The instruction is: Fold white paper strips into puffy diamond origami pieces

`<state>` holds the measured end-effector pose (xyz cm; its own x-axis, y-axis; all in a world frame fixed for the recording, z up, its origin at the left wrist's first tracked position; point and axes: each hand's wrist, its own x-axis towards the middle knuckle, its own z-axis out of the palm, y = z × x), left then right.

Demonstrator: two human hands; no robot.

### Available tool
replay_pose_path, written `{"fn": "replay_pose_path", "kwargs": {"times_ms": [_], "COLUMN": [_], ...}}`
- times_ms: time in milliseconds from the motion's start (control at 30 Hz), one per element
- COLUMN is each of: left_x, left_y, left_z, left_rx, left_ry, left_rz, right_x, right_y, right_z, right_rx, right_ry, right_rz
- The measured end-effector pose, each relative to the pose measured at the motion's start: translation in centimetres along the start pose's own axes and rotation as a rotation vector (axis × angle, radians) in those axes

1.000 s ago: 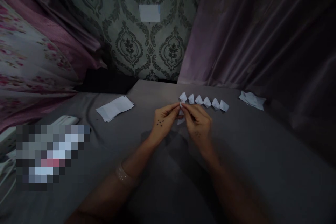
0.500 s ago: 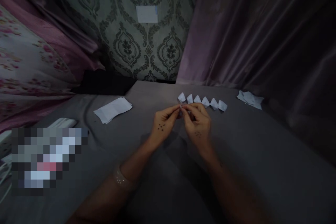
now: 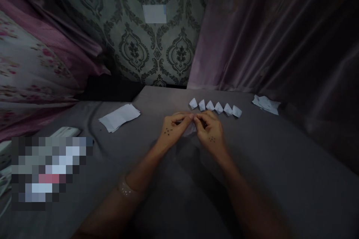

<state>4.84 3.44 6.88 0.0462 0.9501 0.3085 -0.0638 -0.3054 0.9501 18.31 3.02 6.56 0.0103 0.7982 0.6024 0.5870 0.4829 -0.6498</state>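
My left hand [image 3: 176, 126] and my right hand [image 3: 209, 127] meet above the grey cloth, thumbs and fingers pinched together. Between them hangs a piece of paper [image 3: 191, 129], pale and dim, mostly covered by the fingers. Its exact shape I cannot make out. Just beyond my right hand, several small folded white paper pieces [image 3: 218, 108] stand in a row, pointed and roughly diamond-shaped. A stack of white paper sheets [image 3: 120, 117] lies to the left of my left hand.
More white paper pieces [image 3: 266, 104] lie at the far right. A black flat item [image 3: 112, 88] rests at the back left. A white device [image 3: 66, 132] and a blurred-out patch are at the left. Curtains [image 3: 238, 37] and a patterned wall [image 3: 157, 54] border the grey surface [image 3: 266, 149].
The fingertips have drawn slightly apart, and more of the paper shows below them. The whole view has shifted a little. The row of folded pieces stays as it was.
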Motion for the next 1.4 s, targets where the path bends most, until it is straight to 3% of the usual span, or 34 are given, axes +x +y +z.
{"fn": "replay_pose_path", "kwargs": {"times_ms": [333,500,633,733,900,1167,1400], "left_x": [0.0,0.3,0.6,0.6,0.6,0.4,0.2], "left_y": [-0.4,-0.6,-0.9,-1.0,-1.1,-1.4,-1.0], "left_z": [0.1,-0.1,-0.1,0.0,0.1,0.0,0.3], "left_rx": [0.035,-0.097,-0.323,-0.395,-0.408,-0.388,-0.396], "left_ry": [0.176,0.156,0.109,0.09,0.131,0.045,0.108], "left_rz": [-0.006,-0.034,-0.191,-0.273,-0.195,-0.247,-0.218], "right_x": [-0.5,-0.1,0.3,0.6,0.7,0.9,0.8], "right_y": [-0.5,-0.6,-0.6,-0.4,-0.4,-0.4,-0.5], "right_z": [1.1,0.7,0.0,-0.1,0.1,-0.4,-0.1], "right_rx": [0.087,0.24,0.347,0.446,0.637,0.583,0.595], "right_ry": [-0.021,-0.083,-0.175,-0.124,-0.165,-0.055,-0.045], "right_rz": [0.066,0.155,0.281,0.34,0.411,0.406,0.396]}}
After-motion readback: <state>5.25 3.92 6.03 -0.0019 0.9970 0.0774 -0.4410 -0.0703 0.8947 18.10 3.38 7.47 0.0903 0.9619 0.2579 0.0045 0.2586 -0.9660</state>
